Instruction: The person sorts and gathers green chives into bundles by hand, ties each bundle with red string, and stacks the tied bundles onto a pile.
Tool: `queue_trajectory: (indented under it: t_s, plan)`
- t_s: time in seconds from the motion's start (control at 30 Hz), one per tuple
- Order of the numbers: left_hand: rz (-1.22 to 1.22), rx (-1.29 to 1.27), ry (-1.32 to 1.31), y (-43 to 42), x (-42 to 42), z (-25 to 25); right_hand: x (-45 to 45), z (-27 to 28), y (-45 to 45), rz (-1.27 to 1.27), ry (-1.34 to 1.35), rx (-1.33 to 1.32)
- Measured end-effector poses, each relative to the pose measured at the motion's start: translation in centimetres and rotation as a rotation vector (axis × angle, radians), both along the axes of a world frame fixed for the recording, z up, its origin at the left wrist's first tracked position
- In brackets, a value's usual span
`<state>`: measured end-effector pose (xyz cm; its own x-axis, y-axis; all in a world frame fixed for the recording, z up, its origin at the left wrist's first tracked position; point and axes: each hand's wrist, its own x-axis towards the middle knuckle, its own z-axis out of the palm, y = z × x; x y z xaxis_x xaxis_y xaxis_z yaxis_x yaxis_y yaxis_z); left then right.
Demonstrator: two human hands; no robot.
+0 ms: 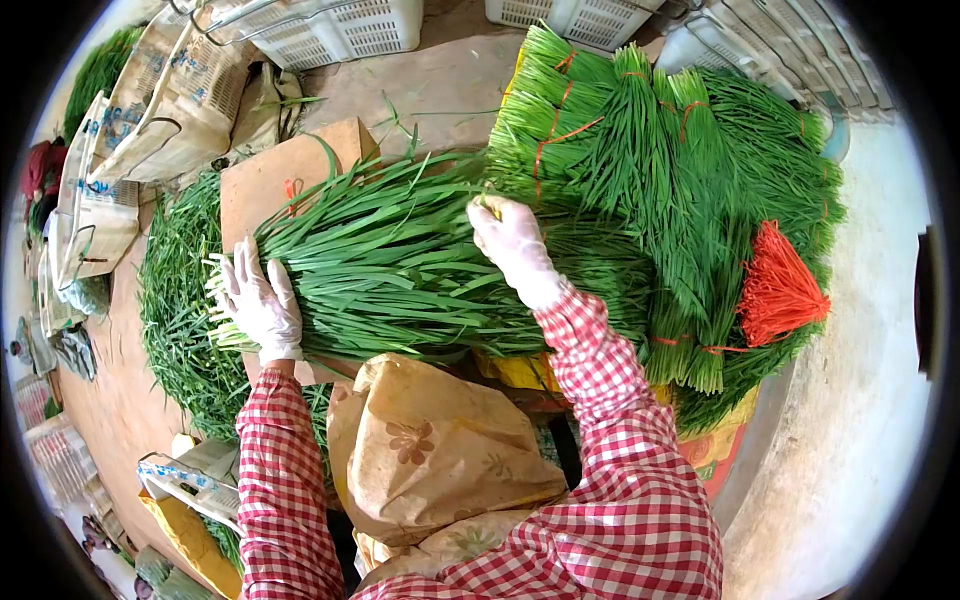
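Observation:
A large loose pile of garlic chives (400,260) lies across a brown board (245,195), its pale stem ends to the left. My left hand (262,308), in a thin white glove, rests flat on the pile near those stem ends, fingers spread. Over the leaf-tip end, my gloved right hand (515,248) is closed in a pinch. A small yellowish-green bit of chive leaf (487,208) shows at its fingertips. To the right of that hand are stacked chive bundles (640,140) tied with red bands.
A bunch of red ties (780,285) lies on the bundles at right. Loose green trimmings (185,310) are heaped left of the board. White plastic crates (345,28) stand at the back, and more crates (180,95) stand at left. A white wall (860,350) borders the right side.

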<state>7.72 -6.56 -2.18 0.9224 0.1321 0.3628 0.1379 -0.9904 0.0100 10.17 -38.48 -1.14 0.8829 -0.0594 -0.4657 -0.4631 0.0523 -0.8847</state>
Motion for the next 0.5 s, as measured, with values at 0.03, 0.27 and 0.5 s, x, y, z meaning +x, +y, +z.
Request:
queue_trajectory:
  t_s: [0.03, 0.27, 0.5]
  plan:
    - [0.002, -0.004, 0.012, -0.1, 0.0, 0.1, 0.7, 0.0, 0.4, 0.023, 0.031, -0.018]
    - [-0.003, 0.012, 0.031, 0.2, 0.0, -0.3, 0.5, 2.3, 0.0, 0.112, 0.225, 0.864]
    - [-0.011, -0.020, 0.005, 0.3, 0.2, -0.7, -12.5, 9.0, -9.1, 0.137, 0.003, 1.065]
